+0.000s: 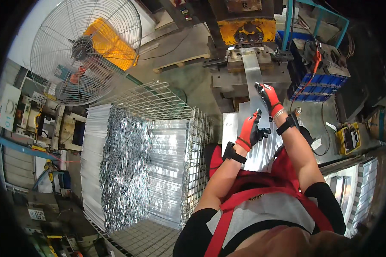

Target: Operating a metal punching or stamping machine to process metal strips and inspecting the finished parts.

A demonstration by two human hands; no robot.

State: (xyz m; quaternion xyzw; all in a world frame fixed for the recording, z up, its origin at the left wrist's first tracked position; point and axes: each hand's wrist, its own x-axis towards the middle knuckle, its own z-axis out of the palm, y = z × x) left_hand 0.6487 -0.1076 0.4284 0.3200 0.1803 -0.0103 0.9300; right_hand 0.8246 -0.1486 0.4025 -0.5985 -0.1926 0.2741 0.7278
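A long flat metal strip (252, 73) runs from my hands away to the die (236, 59) of a press, its far end in the die area. My left hand (249, 130), in a red and black glove, is closed on the strip's near end. Farther up, my right hand (268, 97), gloved alike, grips the strip's right edge with the thumb on top. Beneath both hands a pile of similar metal strips (260, 157) lies over my lap, partly hidden by the hands. The yellow and black press head (247, 32) stands above the die.
To my left a wire mesh cage (161, 97) holds a dense stack of metal strips (124, 158). Behind it stands a large fan (83, 49). Blue crates (315, 85) with tools are at the far right, near a yellow bin (348, 139). A wooden pallet (182, 63) lies beyond the cage.
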